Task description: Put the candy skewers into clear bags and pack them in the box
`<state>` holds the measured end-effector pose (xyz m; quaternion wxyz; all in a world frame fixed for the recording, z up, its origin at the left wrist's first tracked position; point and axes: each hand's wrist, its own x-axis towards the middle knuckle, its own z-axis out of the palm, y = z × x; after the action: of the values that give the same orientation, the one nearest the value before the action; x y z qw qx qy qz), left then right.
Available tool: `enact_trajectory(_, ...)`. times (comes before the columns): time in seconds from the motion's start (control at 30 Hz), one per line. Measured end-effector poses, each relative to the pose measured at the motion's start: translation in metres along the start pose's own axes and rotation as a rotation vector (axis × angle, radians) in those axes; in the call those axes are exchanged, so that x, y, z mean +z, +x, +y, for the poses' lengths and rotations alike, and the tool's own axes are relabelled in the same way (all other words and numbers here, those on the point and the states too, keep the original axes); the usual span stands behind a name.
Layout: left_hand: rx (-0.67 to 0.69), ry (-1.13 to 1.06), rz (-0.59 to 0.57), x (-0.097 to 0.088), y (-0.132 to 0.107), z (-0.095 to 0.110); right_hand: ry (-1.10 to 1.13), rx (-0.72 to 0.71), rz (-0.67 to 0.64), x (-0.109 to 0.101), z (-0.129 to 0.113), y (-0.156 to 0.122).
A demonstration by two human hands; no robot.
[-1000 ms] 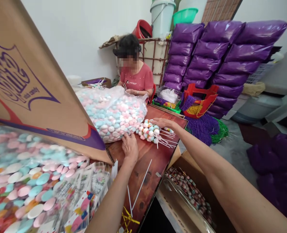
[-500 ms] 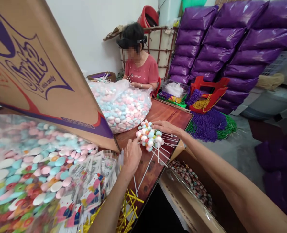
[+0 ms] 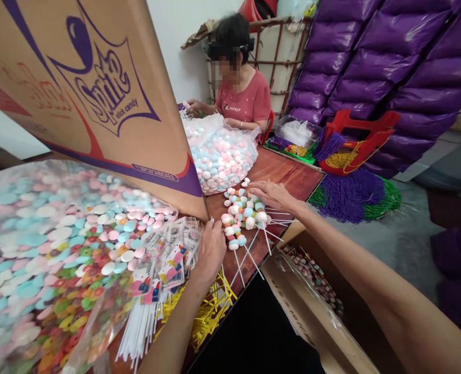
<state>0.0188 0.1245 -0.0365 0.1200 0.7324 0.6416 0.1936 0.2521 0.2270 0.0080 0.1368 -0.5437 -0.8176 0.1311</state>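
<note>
A bunch of candy sticks [image 3: 249, 210], pastel candies threaded on white sticks, lies on the wooden table between my hands. My right hand [image 3: 273, 195] rests at its far right side, fingers stretched out and touching the candies. At the near left, a candy stick [image 3: 236, 241] sits slightly apart from the bunch. Close beside it, my left hand [image 3: 210, 249] has its fingers curled together; what they hold, if anything, is hidden. Printed clear wrappers [image 3: 171, 259] lie left of that hand, with gold twist ties [image 3: 214, 306] beneath its forearm.
Loose pastel candies [image 3: 78, 228] spread across the left, below a tall cardboard box [image 3: 136, 150]. A full candy bag [image 3: 224, 156] stands ahead, with a co-worker [image 3: 241, 98] behind it. White sticks [image 3: 140, 322] lie near me. An open carton [image 3: 316, 332] holding candies is below the table edge.
My view has shifted, bringing more of the left side into sight. The candies between my hands are spread wider, some now nearer my left hand. A hand of the co-worker has risen.
</note>
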Motion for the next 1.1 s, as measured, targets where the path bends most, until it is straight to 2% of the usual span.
enact_trajectory(0.1, 0.043, -0.075, 0.077, -0.001, -0.008, -0.002, -0.032, 0.013, 0.126, -0.012, -0.007, -0.016)
enact_trajectory(0.17, 0.068, -0.138, 0.144, -0.007, -0.014, -0.003, -0.036, -0.003, 0.266, -0.02, -0.018, -0.035)
enact_trajectory(0.27, 0.096, -0.269, 0.252, -0.025, -0.028, -0.009, -0.005, -0.061, 0.504, -0.024, -0.048, -0.077)
enact_trajectory(0.33, 0.075, -0.332, 0.315, -0.042, -0.041, -0.017, 0.051, -0.113, 0.577, -0.018, -0.072, -0.11)
enact_trajectory(0.4, -0.006, -0.327, 0.361, -0.057, -0.056, -0.028, 0.157, -0.192, 0.541, -0.001, -0.096, -0.139)
enact_trajectory(0.47, -0.127, -0.271, 0.384, -0.07, -0.07, -0.04, 0.179, -0.194, 0.4, 0.025, -0.117, -0.158)
enact_trajectory(0.57, -0.312, -0.15, 0.38, -0.081, -0.085, -0.056, -0.004, 0.005, 0.272, 0.066, -0.14, -0.163)
enact_trajectory(0.67, -0.378, -0.016, 0.326, -0.085, -0.091, -0.069, -0.144, 0.202, 0.166, 0.089, -0.153, -0.149)
enact_trajectory(0.73, -0.354, 0.04, 0.304, -0.084, -0.091, -0.076, -0.164, 0.286, 0.11, 0.094, -0.156, -0.14)
enact_trajectory(0.83, -0.343, 0.075, 0.308, -0.077, -0.089, -0.083, -0.125, 0.33, 0.076, 0.093, -0.155, -0.135)
enact_trajectory(0.97, -0.429, 0.077, 0.284, -0.067, -0.081, -0.083, 0.002, 0.275, 0.137, 0.092, -0.147, -0.142)
enact_trajectory(1.1, -0.422, -0.02, 0.294, -0.063, -0.074, -0.083, 0.015, 0.204, 0.121, 0.097, -0.14, -0.151)
